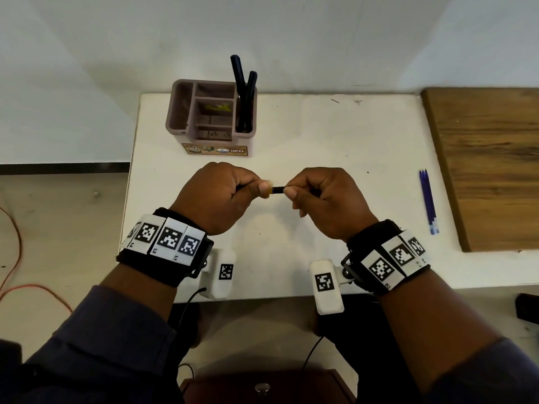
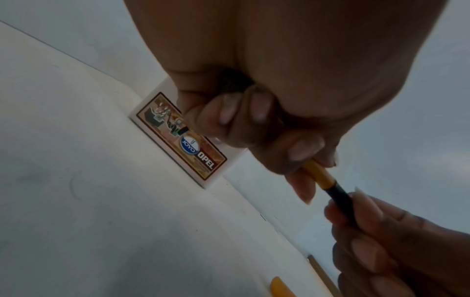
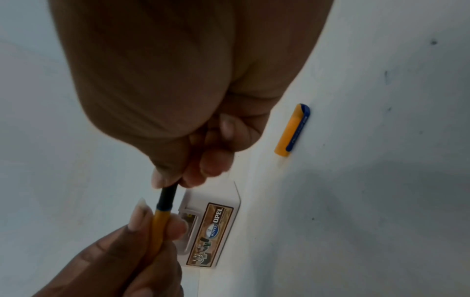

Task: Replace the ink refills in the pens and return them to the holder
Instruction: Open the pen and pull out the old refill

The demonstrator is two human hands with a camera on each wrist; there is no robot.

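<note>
— Yellow and black: which parts of the pen (image 1: pixel 277 190) are held by which hand?
— The yellow barrel is pinched by the curled fingers and thumb of the left hand (image 1: pixel 217 196); the black grip section is pinched by the right hand (image 1: pixel 323 199). Only a short black stretch is left showing between the two thumbs. The pen is held level, above the table (image 1: pixel 320 135), just in front of the holder (image 1: pixel 210 118).
— What is kept in the holder?
— Two dark pens (image 1: pixel 243 94) are stood in its right compartment, leaning back. Small items are seen in the middle compartments, too small to tell.
— And to the right of the holder?
— Blue refills (image 1: pixel 428 201) are laid together, well apart from it, near a wooden board (image 1: pixel 490 158). A yellow cap (image 3: pixel 292 130) with a blue clip is laid flat on the table. Bare tabletop is left between the holder and the refills, and the near edge is passed over by both wrists.
</note>
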